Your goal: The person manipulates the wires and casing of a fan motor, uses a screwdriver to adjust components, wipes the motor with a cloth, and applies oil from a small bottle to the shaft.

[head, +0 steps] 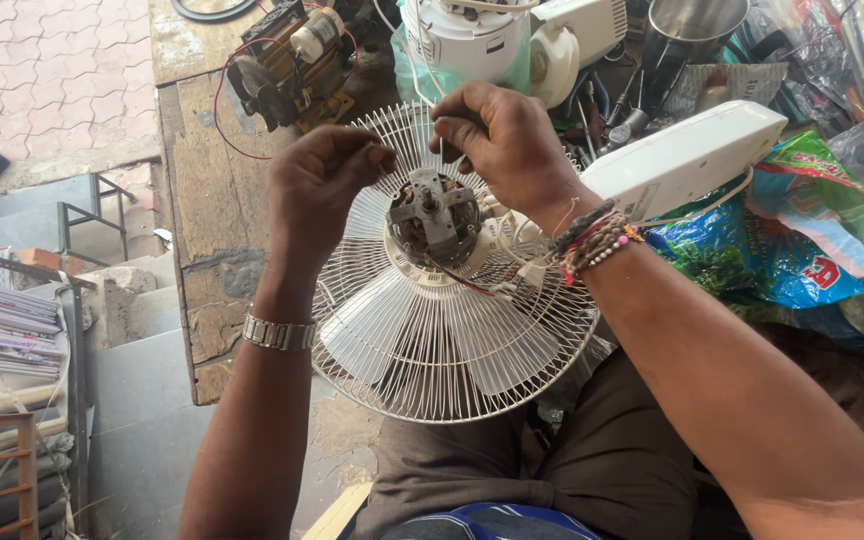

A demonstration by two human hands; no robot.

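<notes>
White wire fan guard fills the frame's centre, its bare motor between the pinched-together left hand and the right hand, clamped on something hidden.

Both forearms bare, no sleeves seen. Left hand: no rings made out. Left wrist: metal link watch band, silver-toned, worn snug. Right hand: fingers bare. Right wrist: stack of bracelets, dark beads, pale beads, red and yellow thread strands, few pink beads at edge. Lap: dark brown-grey trousers, creased. Bottom edge: strip of blue and white cloth, kind not told
</notes>
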